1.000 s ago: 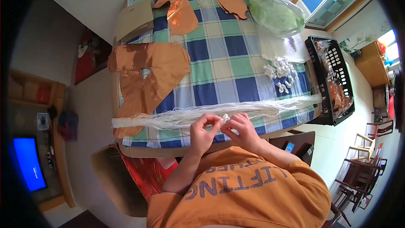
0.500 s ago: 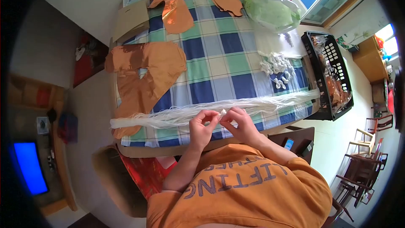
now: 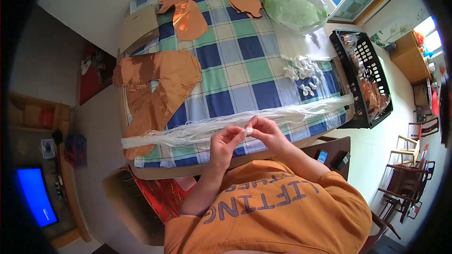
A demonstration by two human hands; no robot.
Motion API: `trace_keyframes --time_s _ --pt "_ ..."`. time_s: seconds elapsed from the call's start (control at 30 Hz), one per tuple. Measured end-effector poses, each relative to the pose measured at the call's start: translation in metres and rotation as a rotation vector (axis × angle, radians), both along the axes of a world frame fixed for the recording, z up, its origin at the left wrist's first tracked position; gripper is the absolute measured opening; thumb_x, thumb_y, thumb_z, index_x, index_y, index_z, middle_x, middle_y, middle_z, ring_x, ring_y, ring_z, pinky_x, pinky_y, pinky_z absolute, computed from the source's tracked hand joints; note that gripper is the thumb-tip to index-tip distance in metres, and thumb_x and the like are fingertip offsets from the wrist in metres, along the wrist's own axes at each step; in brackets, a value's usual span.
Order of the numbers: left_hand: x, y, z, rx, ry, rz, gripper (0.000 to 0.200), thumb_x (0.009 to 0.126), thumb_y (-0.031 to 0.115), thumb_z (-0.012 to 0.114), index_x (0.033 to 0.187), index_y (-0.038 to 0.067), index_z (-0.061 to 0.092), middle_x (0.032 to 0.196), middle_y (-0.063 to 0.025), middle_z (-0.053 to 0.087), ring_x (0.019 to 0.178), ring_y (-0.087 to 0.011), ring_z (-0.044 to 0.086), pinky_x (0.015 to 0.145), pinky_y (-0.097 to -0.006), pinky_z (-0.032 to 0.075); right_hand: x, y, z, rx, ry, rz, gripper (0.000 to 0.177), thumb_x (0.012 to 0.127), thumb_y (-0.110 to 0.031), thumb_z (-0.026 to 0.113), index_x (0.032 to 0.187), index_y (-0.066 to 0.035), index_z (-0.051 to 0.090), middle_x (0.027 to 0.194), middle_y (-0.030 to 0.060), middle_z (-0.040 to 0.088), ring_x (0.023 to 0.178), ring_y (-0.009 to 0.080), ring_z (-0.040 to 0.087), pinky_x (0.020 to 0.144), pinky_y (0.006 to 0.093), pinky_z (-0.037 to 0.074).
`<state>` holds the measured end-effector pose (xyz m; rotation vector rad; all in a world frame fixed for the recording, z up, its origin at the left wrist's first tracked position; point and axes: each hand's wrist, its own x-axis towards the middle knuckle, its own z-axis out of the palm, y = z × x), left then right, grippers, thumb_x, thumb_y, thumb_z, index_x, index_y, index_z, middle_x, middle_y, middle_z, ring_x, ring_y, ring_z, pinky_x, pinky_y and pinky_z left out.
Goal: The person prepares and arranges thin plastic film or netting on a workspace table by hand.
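Note:
My left hand (image 3: 226, 142) and my right hand (image 3: 264, 134) meet over the near edge of the table. Both pinch a small white bundle (image 3: 248, 131), which looks like wound string, between thumb and fingertips. Just beyond my fingers a long hank of white string (image 3: 197, 130) stretches across the tablecloth (image 3: 226, 77). More small white string bundles (image 3: 303, 71) lie in a loose pile at the right, beside a clear plastic sheet (image 3: 301, 44).
Copper-coloured foil shapes (image 3: 176, 77) lie at the left and along the far side, near a cardboard piece (image 3: 139, 30). A pale green plastic bag (image 3: 296, 11) rests at the far right. A black crate (image 3: 372, 61) with wrapped items stands beyond the right edge.
My right fingers have shifted slightly around the white bundle, and more of it shows now. The whole view has moved a little; things on the table lie as before.

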<state>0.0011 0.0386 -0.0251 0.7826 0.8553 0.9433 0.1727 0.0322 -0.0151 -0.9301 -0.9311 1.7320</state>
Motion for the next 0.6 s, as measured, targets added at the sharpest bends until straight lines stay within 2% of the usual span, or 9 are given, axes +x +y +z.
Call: trace_keyframes --time_s 0.07,0.17,0.37,0.6 --pt "0.005 0.001 0.0 0.076 0.011 0.119 0.006 0.086 0.002 0.066 0.092 0.0 0.067 0.088 -0.0024 0.066 0.082 -0.0082 0.061 0.078 -0.021 0.048 -0.009 -0.003 -0.002 0.011 -0.031 -0.083 0.006 0.092 -0.005 0.059 0.093 -0.001 0.055 0.089 0.0002 0.058 0.084 0.0065 0.056 0.077 0.0228 0.047" --pt "0.004 0.002 -0.001 0.195 0.192 0.125 0.008 0.087 0.001 0.065 0.094 0.0 0.066 0.089 -0.0025 0.066 0.083 -0.0086 0.061 0.078 -0.0216 0.049 -0.012 -0.007 -0.014 0.015 -0.062 -0.122 0.006 0.092 -0.005 0.059 0.093 0.0 0.055 0.087 0.0 0.058 0.082 0.0057 0.056 0.074 0.0212 0.047" --pt "-0.003 0.006 0.0 0.186 0.199 -0.012 0.009 0.088 -0.001 0.062 0.096 -0.001 0.065 0.089 -0.0023 0.066 0.085 -0.0085 0.062 0.078 -0.0225 0.049 -0.009 -0.01 -0.019 0.043 -0.137 -0.099 0.009 0.091 -0.007 0.061 0.093 0.001 0.055 0.085 0.0004 0.059 0.083 0.0054 0.056 0.074 0.0222 0.048" --pt "0.002 0.006 0.001 0.205 0.212 0.007 0.007 0.088 -0.001 0.062 0.095 0.0 0.065 0.09 -0.0019 0.066 0.083 -0.0074 0.061 0.076 -0.0209 0.049 -0.006 -0.012 -0.019 0.036 -0.155 -0.123 0.012 0.089 -0.009 0.064 0.093 0.001 0.057 0.087 0.001 0.061 0.085 0.0073 0.059 0.077 0.0242 0.049"
